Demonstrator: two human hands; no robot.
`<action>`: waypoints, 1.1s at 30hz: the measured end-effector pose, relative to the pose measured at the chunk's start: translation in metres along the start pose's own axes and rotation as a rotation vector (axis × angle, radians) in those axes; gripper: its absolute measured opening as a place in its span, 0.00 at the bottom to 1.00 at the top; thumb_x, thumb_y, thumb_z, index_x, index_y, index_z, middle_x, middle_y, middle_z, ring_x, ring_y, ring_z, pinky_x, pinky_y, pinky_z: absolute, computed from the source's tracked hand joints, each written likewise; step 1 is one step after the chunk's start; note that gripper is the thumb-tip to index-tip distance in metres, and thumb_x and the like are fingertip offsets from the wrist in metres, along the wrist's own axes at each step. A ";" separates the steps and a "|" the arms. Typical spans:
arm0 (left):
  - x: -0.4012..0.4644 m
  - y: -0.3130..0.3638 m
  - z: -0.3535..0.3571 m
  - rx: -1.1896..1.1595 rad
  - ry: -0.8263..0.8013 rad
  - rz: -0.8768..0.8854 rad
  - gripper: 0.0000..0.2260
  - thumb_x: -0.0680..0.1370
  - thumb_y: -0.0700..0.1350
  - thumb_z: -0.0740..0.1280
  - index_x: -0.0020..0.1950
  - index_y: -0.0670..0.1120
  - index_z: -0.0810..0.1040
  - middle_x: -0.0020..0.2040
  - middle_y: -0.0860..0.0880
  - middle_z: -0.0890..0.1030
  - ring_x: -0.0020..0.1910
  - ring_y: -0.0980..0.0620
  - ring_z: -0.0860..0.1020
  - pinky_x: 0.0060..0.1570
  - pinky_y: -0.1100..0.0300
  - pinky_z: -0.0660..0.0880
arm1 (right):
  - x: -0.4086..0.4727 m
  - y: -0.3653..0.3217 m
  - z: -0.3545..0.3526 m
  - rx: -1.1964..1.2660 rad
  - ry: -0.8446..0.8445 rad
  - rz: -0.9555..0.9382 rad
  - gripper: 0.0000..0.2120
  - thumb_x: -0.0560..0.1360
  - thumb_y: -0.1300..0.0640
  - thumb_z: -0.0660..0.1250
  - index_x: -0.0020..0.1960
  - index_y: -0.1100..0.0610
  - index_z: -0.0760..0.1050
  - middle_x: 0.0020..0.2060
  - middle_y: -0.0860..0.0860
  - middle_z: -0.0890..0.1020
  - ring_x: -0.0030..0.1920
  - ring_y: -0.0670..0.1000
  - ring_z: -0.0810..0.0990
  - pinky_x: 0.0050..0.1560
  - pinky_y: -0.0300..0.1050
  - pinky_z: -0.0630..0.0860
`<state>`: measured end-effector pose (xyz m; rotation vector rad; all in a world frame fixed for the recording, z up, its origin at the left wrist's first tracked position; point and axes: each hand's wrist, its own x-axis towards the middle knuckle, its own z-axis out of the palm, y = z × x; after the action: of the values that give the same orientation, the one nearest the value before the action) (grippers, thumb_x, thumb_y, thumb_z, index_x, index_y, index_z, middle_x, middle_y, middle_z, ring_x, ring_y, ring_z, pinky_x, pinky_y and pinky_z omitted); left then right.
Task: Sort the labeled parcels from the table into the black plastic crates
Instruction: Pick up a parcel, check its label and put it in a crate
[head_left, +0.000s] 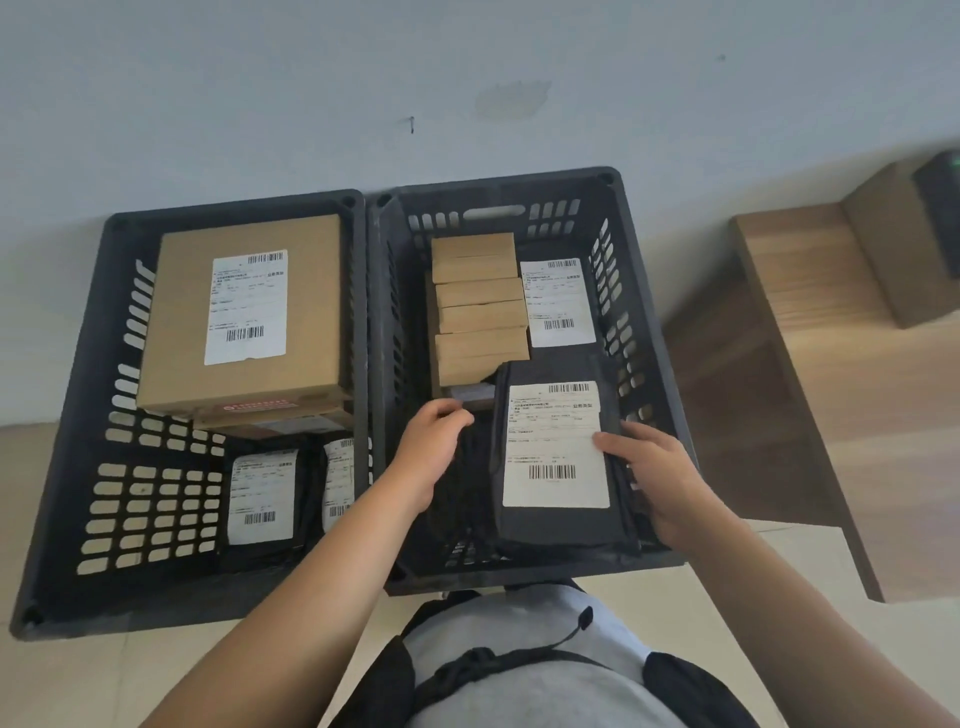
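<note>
Inside the right crate (644, 322), the right hand (660, 478) grips a black labeled parcel (556, 457) (label up); the left hand (431, 452) pinches black wrapping (470, 499) beside it.

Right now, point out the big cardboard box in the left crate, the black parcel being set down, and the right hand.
big cardboard box (244, 317): head view, on its white label.
black parcel (553, 527): head view, on its black wrap below the label.
right hand (660, 473): head view, on its back.

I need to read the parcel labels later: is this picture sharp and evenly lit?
Head view: soft, even light, no glare; wide-angle bending at the crate edges; label barcodes show, small print blurs; the right hand covers the label's edge.
</note>
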<state>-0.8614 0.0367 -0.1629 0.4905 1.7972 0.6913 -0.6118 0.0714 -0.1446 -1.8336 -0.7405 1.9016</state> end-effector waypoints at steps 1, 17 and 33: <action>0.003 0.002 0.000 0.024 0.001 0.019 0.16 0.82 0.46 0.67 0.70 0.52 0.75 0.63 0.52 0.77 0.64 0.49 0.75 0.66 0.49 0.74 | -0.003 0.001 -0.004 0.010 0.011 -0.029 0.07 0.80 0.60 0.71 0.57 0.52 0.81 0.43 0.49 0.90 0.39 0.50 0.89 0.30 0.41 0.82; -0.033 0.038 0.021 -0.227 -0.550 0.035 0.34 0.71 0.48 0.78 0.75 0.47 0.71 0.63 0.44 0.85 0.64 0.42 0.82 0.70 0.41 0.74 | -0.038 -0.019 -0.010 0.014 0.050 -0.175 0.16 0.81 0.52 0.71 0.68 0.52 0.77 0.56 0.49 0.88 0.54 0.53 0.88 0.65 0.64 0.79; -0.015 0.037 0.031 -0.473 -0.175 0.093 0.27 0.80 0.48 0.73 0.77 0.55 0.67 0.66 0.53 0.81 0.67 0.49 0.77 0.70 0.46 0.72 | -0.019 0.011 0.053 0.700 -0.106 0.161 0.18 0.78 0.59 0.73 0.67 0.56 0.77 0.54 0.60 0.88 0.59 0.64 0.84 0.44 0.62 0.85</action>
<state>-0.8270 0.0612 -0.1351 0.3035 1.3943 1.0688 -0.6625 0.0459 -0.1366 -1.3792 0.0691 2.0157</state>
